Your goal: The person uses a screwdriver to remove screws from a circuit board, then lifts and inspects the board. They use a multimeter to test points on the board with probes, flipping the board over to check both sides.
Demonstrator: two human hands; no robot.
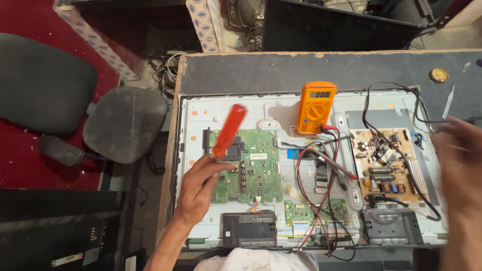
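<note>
My left hand (200, 188) grips a screwdriver with a red-orange handle (229, 129), held over the left part of a green circuit board (253, 173). The board sits on the opened metal back of a flat screen panel (226, 108). My right hand (459, 160) is blurred at the right edge, over the panel's right side next to a tan power board (386, 165); nothing shows in it. An orange multimeter (315, 106) lies at the panel's top middle, with red and black leads (326, 170) trailing down across the panel.
The panel lies on a dark worktable (281, 70). A black office chair (100, 110) stands to the left on a red floor. A black cable (396, 100) loops over the power board. A round brass object (439, 75) and a thin metal tool (448, 101) lie at the table's right.
</note>
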